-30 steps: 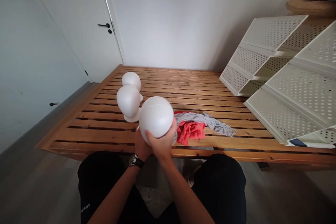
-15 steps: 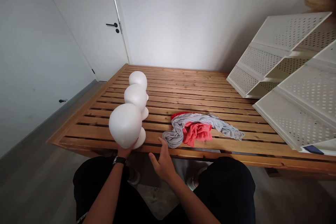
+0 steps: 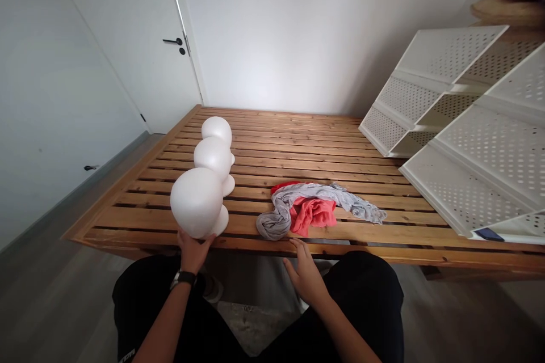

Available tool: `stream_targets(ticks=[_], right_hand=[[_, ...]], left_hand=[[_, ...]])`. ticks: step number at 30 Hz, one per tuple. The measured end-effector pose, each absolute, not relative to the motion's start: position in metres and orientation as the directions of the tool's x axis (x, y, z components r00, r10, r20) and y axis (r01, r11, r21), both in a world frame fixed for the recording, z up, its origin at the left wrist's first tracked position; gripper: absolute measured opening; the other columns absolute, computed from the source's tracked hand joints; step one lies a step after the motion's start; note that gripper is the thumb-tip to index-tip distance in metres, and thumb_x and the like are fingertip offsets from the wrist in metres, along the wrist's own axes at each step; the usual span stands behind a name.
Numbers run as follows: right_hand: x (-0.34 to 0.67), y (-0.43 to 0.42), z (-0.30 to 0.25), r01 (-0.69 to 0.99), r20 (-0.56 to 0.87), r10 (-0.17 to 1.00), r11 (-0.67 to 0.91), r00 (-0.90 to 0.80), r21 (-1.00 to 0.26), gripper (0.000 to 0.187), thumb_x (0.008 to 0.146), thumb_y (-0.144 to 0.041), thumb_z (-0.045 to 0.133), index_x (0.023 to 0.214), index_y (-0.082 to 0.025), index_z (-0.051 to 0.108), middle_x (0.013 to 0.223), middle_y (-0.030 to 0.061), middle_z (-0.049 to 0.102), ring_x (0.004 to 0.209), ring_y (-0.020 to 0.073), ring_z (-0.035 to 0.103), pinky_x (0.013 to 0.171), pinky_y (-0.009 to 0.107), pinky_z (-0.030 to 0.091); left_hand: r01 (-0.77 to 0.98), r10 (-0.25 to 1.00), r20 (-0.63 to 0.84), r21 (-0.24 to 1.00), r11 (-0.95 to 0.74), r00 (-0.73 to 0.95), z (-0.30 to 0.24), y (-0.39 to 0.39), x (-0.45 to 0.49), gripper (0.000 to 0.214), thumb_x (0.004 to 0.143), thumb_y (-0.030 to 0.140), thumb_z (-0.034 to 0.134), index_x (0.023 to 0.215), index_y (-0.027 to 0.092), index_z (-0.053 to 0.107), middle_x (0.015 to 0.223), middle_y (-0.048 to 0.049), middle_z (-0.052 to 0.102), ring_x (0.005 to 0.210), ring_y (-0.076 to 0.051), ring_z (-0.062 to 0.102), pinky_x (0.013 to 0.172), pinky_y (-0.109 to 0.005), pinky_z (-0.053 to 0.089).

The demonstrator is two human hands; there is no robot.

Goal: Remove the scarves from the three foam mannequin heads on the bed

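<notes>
Three white mannequin heads (image 3: pixel 196 202) stand in a row on the left side of the slatted wooden bench (image 3: pixel 281 150), each with a rounded top and a round base. My left hand (image 3: pixel 193 250), a dark-strapped watch at its wrist, curves around the lower part of the nearest one, thumb against its base. Just off the front edge, my right hand (image 3: pixel 307 277) is open and holds nothing, its fingertips below the cloths. A crumpled grey cloth (image 3: pixel 276 218) lies together with a red cloth (image 3: pixel 313 214) near that edge.
White perforated storage racks (image 3: pixel 477 159) lean across the bench's right side, with brown rounded objects (image 3: pixel 508 8) above them, partly cut off. Behind the bench rises a white wall (image 3: pixel 276 28). To the left is a white door (image 3: pixel 123 34) with a black handle.
My right hand has moved right along the front edge, from left of the cloths to below them. My left hand shows more beneath the nearest head. The view has shifted slightly.
</notes>
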State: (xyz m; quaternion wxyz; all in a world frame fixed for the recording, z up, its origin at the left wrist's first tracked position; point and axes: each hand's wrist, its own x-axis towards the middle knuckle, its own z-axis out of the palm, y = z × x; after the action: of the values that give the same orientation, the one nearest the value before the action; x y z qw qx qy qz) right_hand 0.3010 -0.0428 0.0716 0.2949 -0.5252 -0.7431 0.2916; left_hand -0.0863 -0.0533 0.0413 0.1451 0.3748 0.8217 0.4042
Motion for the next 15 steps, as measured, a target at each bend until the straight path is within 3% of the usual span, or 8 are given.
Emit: stream_targets(ticks=[2, 4, 7, 11, 15], right_hand=[[0.312, -0.042, 0.068, 0.636, 0.113, 0.955, 0.269, -0.276, -0.724, 0.052, 0.102, -0.04, 0.051, 0.151, -0.023, 0.045, 0.152, 0.0152, 0.05, 0.147, 0.0312, 0.048, 0.124, 0.053, 0.042], [0.322, -0.04, 0.062, 0.661, 0.081, 0.955, 0.256, -0.284, -0.705, 0.056, 0.103, -0.042, 0.049, 0.155, -0.023, 0.042, 0.154, 0.0152, 0.05, 0.149, 0.0314, 0.046, 0.125, 0.053, 0.04], [0.331, -0.031, 0.051, 0.72, 0.034, 0.955, 0.246, -0.295, -0.649, 0.061, 0.103, -0.044, 0.046, 0.159, -0.02, 0.04, 0.158, 0.0165, 0.047, 0.153, 0.032, 0.042, 0.126, 0.052, 0.038], [0.328, -0.008, 0.039, 0.833, 0.003, 0.962, 0.239, -0.274, -0.498, 0.066, 0.101, -0.042, 0.046, 0.158, -0.009, 0.043, 0.16, 0.0205, 0.045, 0.155, 0.0357, 0.036, 0.128, 0.051, 0.032], [0.318, 0.004, 0.026, 0.915, -0.036, 0.978, 0.178, -0.204, -0.362, 0.071, 0.101, -0.044, 0.047, 0.16, -0.005, 0.042, 0.164, 0.023, 0.039, 0.158, 0.0375, 0.031, 0.13, 0.052, 0.023]], left_hand=[[0.482, 0.687, 0.035, 0.738, 0.472, -0.726, 0.042, -0.083, -0.066, 0.086, 0.079, 0.059, 0.072, 0.144, 0.008, 0.05, 0.151, -0.0253, 0.053, 0.151, -0.043, 0.04, 0.125, -0.058, 0.036], [0.471, 0.732, -0.026, 0.75, 0.464, -0.68, 0.043, -0.106, -0.041, 0.058, 0.089, 0.059, 0.057, 0.127, 0.015, 0.063, 0.132, -0.0197, 0.066, 0.134, -0.041, 0.059, 0.116, -0.058, 0.047], [0.604, 0.905, 0.067, 0.766, 0.223, -0.419, 0.051, -0.104, -0.001, 0.039, 0.098, 0.051, 0.049, 0.117, 0.023, 0.067, 0.121, -0.0128, 0.071, 0.119, -0.033, 0.067, 0.11, -0.053, 0.052], [0.806, 0.968, 0.251, 0.575, -0.139, -0.012, 0.059, -0.048, 0.032, 0.044, 0.099, 0.04, 0.05, 0.137, 0.02, 0.062, 0.141, -0.0151, 0.064, 0.138, -0.033, 0.056, 0.124, -0.054, 0.038], [0.877, 0.977, 0.164, 0.437, -0.197, 0.138, 0.047, -0.002, 0.037, 0.066, 0.096, 0.042, 0.055, 0.154, 0.011, 0.05, 0.165, -0.0203, 0.043, 0.157, -0.037, 0.034, 0.131, -0.058, 0.023]])
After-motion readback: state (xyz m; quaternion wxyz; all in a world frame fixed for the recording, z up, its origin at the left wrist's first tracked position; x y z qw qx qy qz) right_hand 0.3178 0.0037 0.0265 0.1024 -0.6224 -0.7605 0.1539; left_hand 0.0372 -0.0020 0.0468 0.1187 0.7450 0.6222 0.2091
